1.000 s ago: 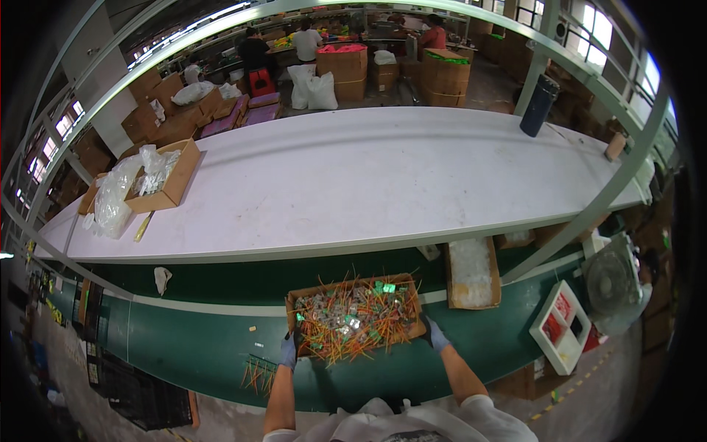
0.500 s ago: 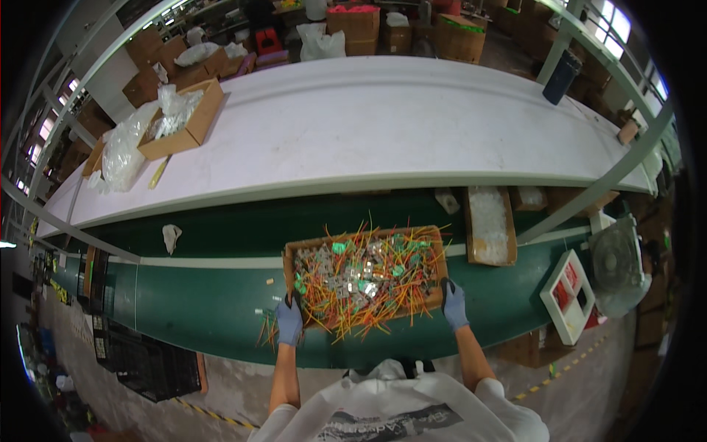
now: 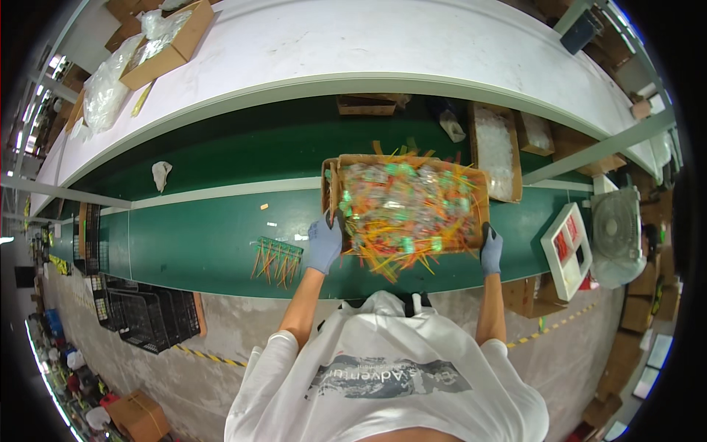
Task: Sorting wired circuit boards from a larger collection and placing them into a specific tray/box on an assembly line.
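Centre of frame: cardboard box (image 3: 335,193) packed with orange, green and clear plastic pieces, held over the green conveyor belt (image 3: 206,239). Left hand (image 3: 324,244) — gloved, fingers closed on the box's left edge. Right hand (image 3: 491,249) — gloved, clamped on the lower right corner. Small bunch of orange sticks (image 3: 277,259) lies on the belt just left of the left hand. White fan (image 3: 617,234) at right edge.

1. Cardboard tray (image 3: 333,193) of straws sits over conveyor belt (image 3: 206,243), held btwn both hands: left hand (image 3: 324,245) at its L edge, right hand (image 3: 491,249) at R.
2. Loose straw bundle (image 3: 276,259) on belt, just L of left hand.
3. Worktop (image 3: 383,44) behind belt; open box (image 3: 173,44) on its L end.
4. Fan (image 3: 617,234) far R.
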Demonstrator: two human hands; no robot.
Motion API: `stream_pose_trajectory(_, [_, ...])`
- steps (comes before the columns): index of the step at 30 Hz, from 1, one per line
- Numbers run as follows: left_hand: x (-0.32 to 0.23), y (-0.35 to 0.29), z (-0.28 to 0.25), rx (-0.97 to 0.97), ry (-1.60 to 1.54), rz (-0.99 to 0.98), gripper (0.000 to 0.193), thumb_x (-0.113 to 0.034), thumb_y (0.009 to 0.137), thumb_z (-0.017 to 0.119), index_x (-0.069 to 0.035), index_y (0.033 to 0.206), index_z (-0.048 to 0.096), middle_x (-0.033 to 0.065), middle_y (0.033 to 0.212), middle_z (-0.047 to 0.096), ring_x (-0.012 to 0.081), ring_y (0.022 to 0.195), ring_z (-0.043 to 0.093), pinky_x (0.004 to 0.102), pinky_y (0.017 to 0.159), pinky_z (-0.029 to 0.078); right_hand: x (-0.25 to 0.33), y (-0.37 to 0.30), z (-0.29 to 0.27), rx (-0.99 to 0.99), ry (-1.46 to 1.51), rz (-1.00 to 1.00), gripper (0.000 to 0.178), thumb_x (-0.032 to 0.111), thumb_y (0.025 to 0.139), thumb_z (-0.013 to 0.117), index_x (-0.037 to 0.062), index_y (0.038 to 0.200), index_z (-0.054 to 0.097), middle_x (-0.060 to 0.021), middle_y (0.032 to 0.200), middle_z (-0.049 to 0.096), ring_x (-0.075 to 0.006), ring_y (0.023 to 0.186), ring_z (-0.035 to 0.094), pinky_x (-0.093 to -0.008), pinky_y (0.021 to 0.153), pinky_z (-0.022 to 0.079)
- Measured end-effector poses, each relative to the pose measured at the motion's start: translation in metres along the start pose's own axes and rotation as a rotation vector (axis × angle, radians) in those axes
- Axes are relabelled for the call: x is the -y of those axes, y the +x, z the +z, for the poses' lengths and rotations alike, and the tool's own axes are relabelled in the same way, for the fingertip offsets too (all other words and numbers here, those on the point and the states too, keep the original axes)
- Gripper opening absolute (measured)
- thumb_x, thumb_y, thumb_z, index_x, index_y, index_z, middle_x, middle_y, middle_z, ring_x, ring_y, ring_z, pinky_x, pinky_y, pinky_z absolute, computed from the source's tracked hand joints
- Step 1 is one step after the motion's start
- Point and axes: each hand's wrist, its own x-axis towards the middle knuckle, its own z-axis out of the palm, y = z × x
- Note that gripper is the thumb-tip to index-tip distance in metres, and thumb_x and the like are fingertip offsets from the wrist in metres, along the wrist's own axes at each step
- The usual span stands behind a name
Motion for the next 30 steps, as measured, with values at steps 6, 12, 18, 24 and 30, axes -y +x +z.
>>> stream_pose_trajectory(6, [0.013,0.026,-0.022,-0.075,-0.024,-0.160,0.028,-0.026,0.090,0.050,-0.002,0.094,0.065,0.0234,0.078,0.063,0.0408,0.076,0.061,0.0476,0.068,0.046,-0.027,-0.006,0.020,-0.035,-0.339,-0.344,0.029,0.013,0.092,0.050,-0.0050,0.111,0.062,-0.0156,0.094,0.067,-0.0235,0.085,0.063,-0.0350,0.080,0.049])
stream_pose_trajectory(12, [-0.027,0.054,-0.044,-0.002,-0.226,-0.166,0.034,-0.029,0.090,0.051,0.001,0.086,0.065,0.0252,0.077,0.061,0.0440,0.077,0.059,0.0473,0.067,0.044,0.048,0.022,0.023,-0.058,-0.300,-0.204,0.031,0.016,0.094,0.052,-0.0087,0.109,0.062,-0.0152,0.096,0.068,-0.0181,0.086,0.062,-0.0320,0.079,0.047])
stream_pose_trajectory(18, [-0.040,0.123,-0.047,0.010,-0.277,-0.110,0.037,-0.032,0.090,0.053,0.003,0.086,0.063,0.0245,0.076,0.062,0.0442,0.081,0.059,0.0447,0.069,0.045,0.090,0.055,0.057,-0.104,-0.369,-0.298,0.032,0.020,0.094,0.051,-0.0082,0.105,0.063,-0.0170,0.100,0.068,-0.0233,0.091,0.064,-0.0341,0.081,0.047])
stream_pose_trajectory(24, [0.031,0.150,0.038,0.111,-0.402,-0.115,0.040,-0.037,0.092,0.051,0.001,0.102,0.062,0.0233,0.092,0.066,0.0404,0.090,0.062,0.0413,0.078,0.047,0.012,0.121,0.089,-0.021,-0.607,-0.212,0.035,0.029,0.093,0.050,-0.0027,0.099,0.064,-0.0261,0.096,0.063,-0.0427,0.093,0.058,-0.0412,0.081,0.046])
stream_pose_trajectory(30, [0.097,0.061,0.099,-0.065,-0.695,0.028,0.054,-0.040,0.094,0.053,-0.002,0.133,0.047,0.0153,0.101,0.065,0.0187,0.087,0.060,0.0340,0.075,0.048,-0.044,0.101,0.095,0.006,-0.816,-0.322,0.032,0.027,0.092,0.049,-0.0013,0.099,0.062,-0.0249,0.095,0.063,-0.0433,0.092,0.057,-0.0472,0.080,0.045])
